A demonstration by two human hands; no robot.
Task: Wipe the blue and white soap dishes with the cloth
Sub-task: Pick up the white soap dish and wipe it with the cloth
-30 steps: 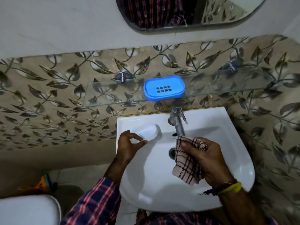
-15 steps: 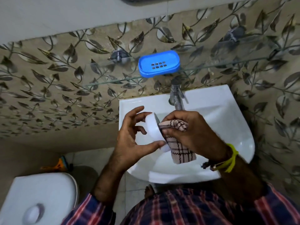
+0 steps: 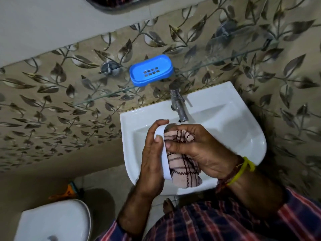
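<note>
Head view: left hand [image 3: 152, 159] grips the white soap dish [image 3: 163, 153], held on edge over the sink [image 3: 243, 136] basin, fingers curled over its top rim, palm against its back. Right hand [image 3: 196, 148] is clamped on the checked cloth [image 3: 184, 169], pressing it into the open face of the dish; cloth tail hangs below the hand over the sink's front edge. Hands are together, thumbs touching at the dish rim. Blue soap dish [image 3: 150, 70] sits on the glass shelf [image 3: 225, 61], near its middle, above and left of the tap [image 3: 178, 103]. Yellow band [image 3: 243, 169] on right wrist. Toilet lid [image 3: 53, 221] bottom left.
</note>
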